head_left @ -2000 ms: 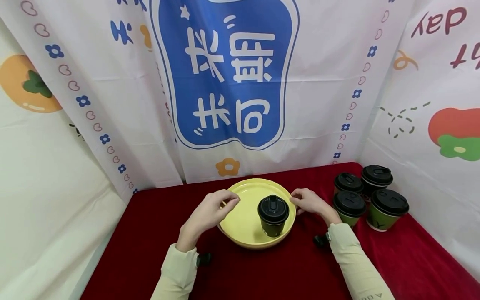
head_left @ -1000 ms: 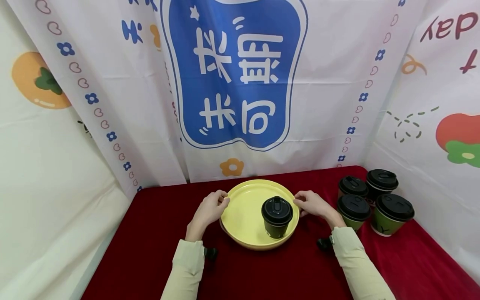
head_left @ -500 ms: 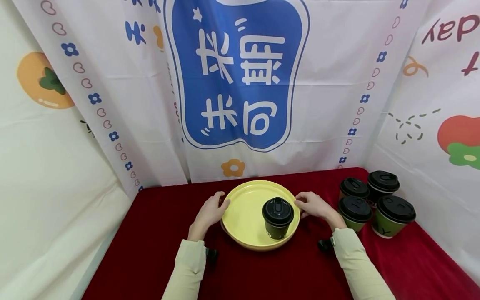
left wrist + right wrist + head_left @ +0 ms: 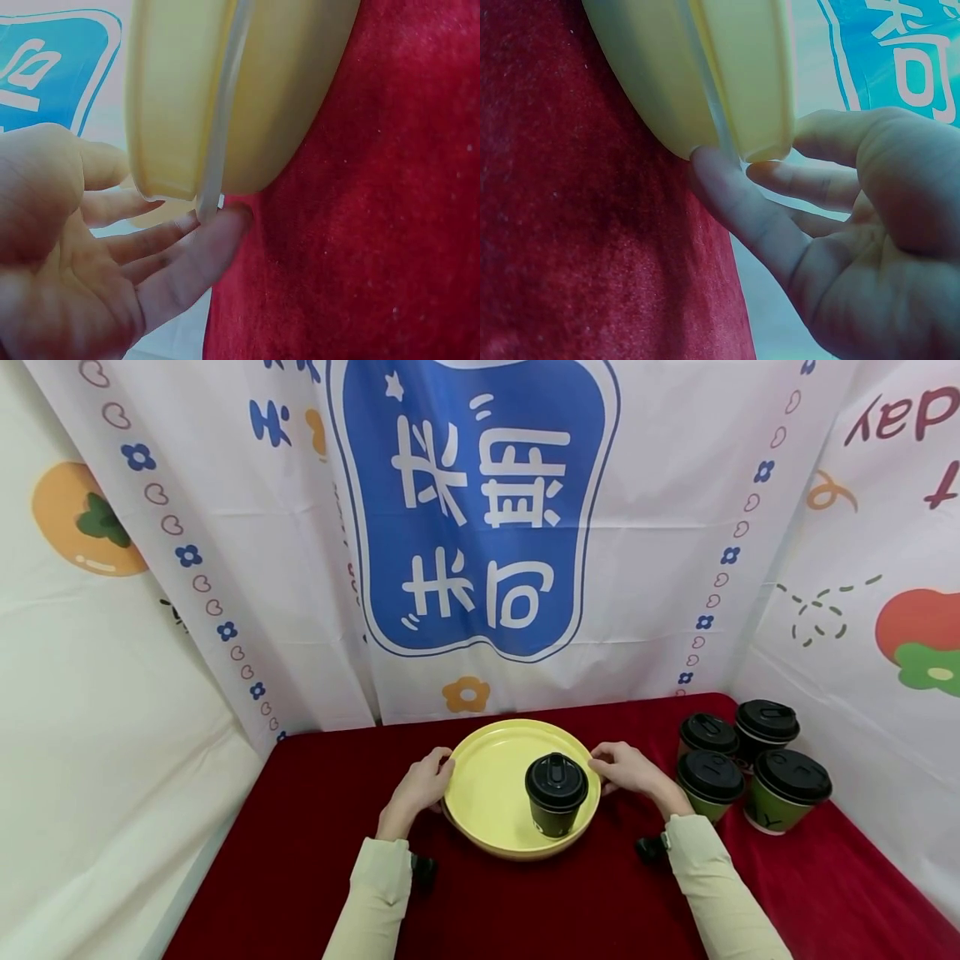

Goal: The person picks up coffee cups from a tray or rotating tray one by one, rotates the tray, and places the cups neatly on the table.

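Note:
A round yellow tray (image 4: 487, 793) with a raised rim sits on the red cloth. On its right front part stands a lidded paper coffee cup (image 4: 555, 814), upright under a black lid. My left hand (image 4: 422, 789) holds the tray's left edge, thumb at the upper rim and fingers lower on the side. Opposite it, my right hand (image 4: 626, 770) grips the right edge in the same way. Seen from the left wrist, the tray's side (image 4: 169, 97) shows a pale band between an upper and a lower part. In the right wrist view the fingers (image 4: 742, 206) reach below the rim.
Several lidded coffee cups (image 4: 787, 789) cluster at the table's right back, close to the right forearm. Printed white curtains (image 4: 645, 485) enclose the back and sides. Red cloth (image 4: 315, 827) covers the table around the tray.
My left hand has gone from above the tray's left rim to its outer side, and its fingers have drawn in on the edge. The right hand stays at the right edge. The head view has shifted slightly.

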`<state>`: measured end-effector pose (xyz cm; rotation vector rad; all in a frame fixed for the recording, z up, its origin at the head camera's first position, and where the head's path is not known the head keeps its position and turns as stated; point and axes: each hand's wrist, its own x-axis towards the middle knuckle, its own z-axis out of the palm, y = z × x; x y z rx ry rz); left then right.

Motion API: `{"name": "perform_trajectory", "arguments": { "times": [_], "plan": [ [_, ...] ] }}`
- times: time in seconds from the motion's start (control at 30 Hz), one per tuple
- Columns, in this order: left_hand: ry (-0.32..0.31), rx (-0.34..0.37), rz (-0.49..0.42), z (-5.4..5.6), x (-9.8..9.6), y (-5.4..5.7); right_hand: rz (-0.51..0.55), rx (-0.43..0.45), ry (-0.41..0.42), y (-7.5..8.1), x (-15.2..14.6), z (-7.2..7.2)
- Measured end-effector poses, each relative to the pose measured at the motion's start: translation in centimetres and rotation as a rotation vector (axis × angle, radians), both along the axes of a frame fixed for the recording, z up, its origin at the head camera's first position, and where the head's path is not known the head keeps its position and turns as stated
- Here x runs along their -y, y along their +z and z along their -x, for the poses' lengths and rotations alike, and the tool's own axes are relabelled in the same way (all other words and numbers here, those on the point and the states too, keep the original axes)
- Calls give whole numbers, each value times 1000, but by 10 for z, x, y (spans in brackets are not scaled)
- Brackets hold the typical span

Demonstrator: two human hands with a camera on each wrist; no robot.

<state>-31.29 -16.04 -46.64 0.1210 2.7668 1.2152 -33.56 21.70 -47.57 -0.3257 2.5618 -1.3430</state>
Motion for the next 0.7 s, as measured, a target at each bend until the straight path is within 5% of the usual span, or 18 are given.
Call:
{"name": "perform_trajectory", "arguments": {
  "times": [0.37, 0.7],
  "plan": [
    [-5, -7, -11, -1, -1, 0, -42, -25, -6, 8, -3, -2],
    [-1, 11, -10, 1, 1, -1, -167, -163, 38, 36, 4, -16]
  ]
}}
